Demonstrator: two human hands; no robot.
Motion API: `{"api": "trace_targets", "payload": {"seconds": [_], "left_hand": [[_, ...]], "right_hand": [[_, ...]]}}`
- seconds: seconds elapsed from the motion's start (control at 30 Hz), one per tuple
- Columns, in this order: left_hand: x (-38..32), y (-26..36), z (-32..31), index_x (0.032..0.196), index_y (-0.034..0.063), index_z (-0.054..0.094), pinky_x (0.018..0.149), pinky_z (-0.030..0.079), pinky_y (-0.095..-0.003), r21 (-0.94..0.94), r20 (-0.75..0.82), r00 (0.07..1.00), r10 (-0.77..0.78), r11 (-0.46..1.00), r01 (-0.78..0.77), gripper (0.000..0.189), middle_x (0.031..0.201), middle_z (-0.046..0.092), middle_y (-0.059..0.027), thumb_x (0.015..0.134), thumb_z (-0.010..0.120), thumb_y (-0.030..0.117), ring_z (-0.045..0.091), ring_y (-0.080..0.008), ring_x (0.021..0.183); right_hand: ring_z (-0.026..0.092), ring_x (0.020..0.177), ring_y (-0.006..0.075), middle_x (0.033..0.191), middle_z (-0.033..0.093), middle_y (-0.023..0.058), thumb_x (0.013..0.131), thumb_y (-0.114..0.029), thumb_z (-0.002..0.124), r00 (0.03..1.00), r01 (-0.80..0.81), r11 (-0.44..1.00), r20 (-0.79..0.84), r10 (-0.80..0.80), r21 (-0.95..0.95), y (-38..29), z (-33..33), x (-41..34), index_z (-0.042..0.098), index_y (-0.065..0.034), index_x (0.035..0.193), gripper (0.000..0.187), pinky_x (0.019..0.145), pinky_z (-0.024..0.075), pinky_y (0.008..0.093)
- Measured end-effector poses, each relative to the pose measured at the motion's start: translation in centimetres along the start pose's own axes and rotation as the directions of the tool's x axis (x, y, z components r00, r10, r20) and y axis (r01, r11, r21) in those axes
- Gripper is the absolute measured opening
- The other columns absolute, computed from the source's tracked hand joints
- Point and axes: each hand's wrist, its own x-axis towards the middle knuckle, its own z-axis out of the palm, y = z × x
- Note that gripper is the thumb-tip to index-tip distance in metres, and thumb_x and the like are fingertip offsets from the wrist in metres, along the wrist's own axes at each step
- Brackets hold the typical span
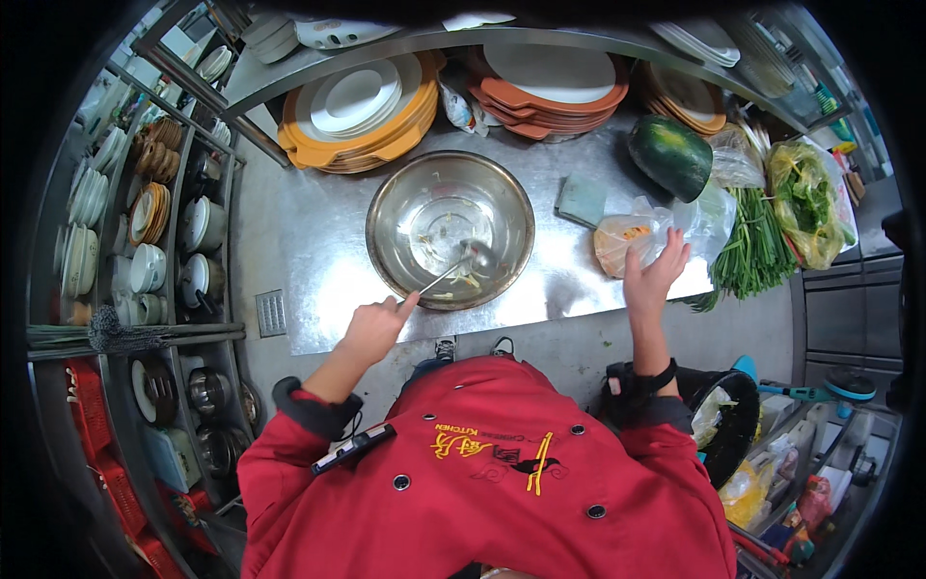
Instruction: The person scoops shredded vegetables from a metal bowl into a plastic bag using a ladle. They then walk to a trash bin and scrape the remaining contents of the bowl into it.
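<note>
My left hand (375, 330) grips the handle of a metal ladle (450, 276). The ladle's bowl rests inside a wide stainless steel basin (377, 239), where a few pale vegetable shreds cling to the bottom and sides. To the right, my right hand (657, 273) is raised with its fingers apart, beside a clear plastic bag (613, 250) holding orange food. Whether the fingertips touch the plastic cannot be told. Just behind this bag lies a folded grey-green cloth (582, 197).
Stacked orange-rimmed plates (405, 148) and red-brown-rimmed plates (557, 121) line the back of the steel table (325, 282). A cut dark-green melon (669, 155), long green stalks (752, 246) and bagged leafy greens (803, 195) sit at right. A black waste bin (745, 427) stands by my right side.
</note>
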Motion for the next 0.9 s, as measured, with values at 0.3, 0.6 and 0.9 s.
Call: {"api": "trace_targets", "payload": {"seconds": [0.3,0.6,0.9], "left_hand": [[1.7,-2.2,-1.0,0.131,0.0098,0.052,0.050,0.050,-0.0358,0.024,-0.012,0.995,-0.098,0.995,0.098,0.054,0.077,0.061,-0.0105,0.077,0.054,0.006,0.063,-0.0235,0.057],[-3.8,0.8,-2.4,0.137,0.0114,0.045,0.051,0.049,-0.0396,-0.052,0.172,0.981,-0.090,0.994,0.100,0.059,0.075,0.057,-0.0123,0.078,0.056,0.010,0.061,-0.0287,0.056],[-2.9,0.6,-1.4,0.135,0.0082,0.046,0.057,0.052,-0.0465,-0.211,0.119,0.927,-0.356,0.903,0.374,0.052,0.076,0.062,-0.0182,0.083,0.053,0.012,0.063,-0.0354,0.061]], "right_hand": [[0.044,0.123,0.0393,0.131,0.049,0.0230,0.080,-0.011,0.067,0.932,-0.176,0.911,0.361,0.033,0.373,-4.7,6.9,-7.5,0.042,0.0035,0.130,0.058,0.105,0.0347,0.0415],[0.060,0.072,0.0133,0.086,0.065,0.0041,0.085,-0.015,0.066,0.231,-0.972,0.010,0.947,0.225,0.235,-5.9,14.3,-7.3,0.060,-0.0057,0.098,0.018,0.064,0.0466,0.0281],[0.058,0.070,0.0087,0.082,0.065,0.0018,0.081,0.000,0.060,0.488,-0.869,0.032,0.848,0.207,0.493,-9.1,10.7,-5.7,0.064,-0.0021,0.090,0.010,0.064,0.0454,0.0220]]}}
